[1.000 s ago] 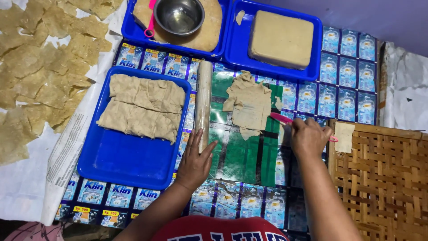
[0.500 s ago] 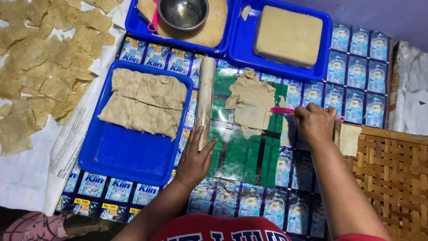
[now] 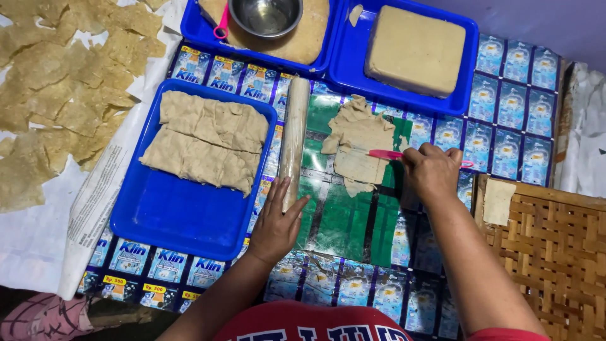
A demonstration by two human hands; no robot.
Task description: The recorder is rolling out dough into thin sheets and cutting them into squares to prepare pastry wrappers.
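My left hand (image 3: 276, 222) lies flat on the mat with fingers spread, its fingertips touching the lower end of a wooden rolling pin (image 3: 294, 136). A pink scraper (image 3: 384, 154) is gripped in my right hand (image 3: 432, 172), with its tip resting on a thin, ragged sheet of dough (image 3: 358, 142) spread on the green part of the mat. A blue tray (image 3: 158, 211) to the left holds folded dough sheets (image 3: 205, 140).
At the top, one blue tray (image 3: 464, 95) holds a thick dough block (image 3: 415, 48); another (image 3: 192, 28) holds a steel bowl (image 3: 265, 16) on flat dough. Dried dough pieces (image 3: 57, 95) lie on paper at left. A woven mat (image 3: 549, 252) is at right.
My right hand has shifted slightly left with the scraper, onto the dough sheet's edge. My left hand stays by the rolling pin. The view has drifted a little.
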